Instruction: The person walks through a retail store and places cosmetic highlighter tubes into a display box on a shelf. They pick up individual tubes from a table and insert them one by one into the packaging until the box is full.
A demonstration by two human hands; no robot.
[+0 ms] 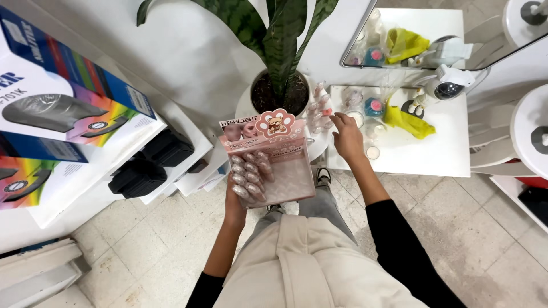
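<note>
Two bare hands work above a scuffed tile floor (171,239). Largest is the glossy snake plant (279,40) in its round white pot (246,108), then the flat white table (422,154) strewn with small clear cups (372,152) and crumpled yellow plastic (408,121). The left hand (237,197) is clamped from below on a clear, pink-carded pack of shiny press-on nails (268,157), held before the pot. The right hand (347,137) hovers over the table's edge, fingers loosely apart, holding nothing.

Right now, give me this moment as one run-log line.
left hand: holds pink packet | right hand: open, reaching over white table toward small jars | plant pot: behind packet
</note>
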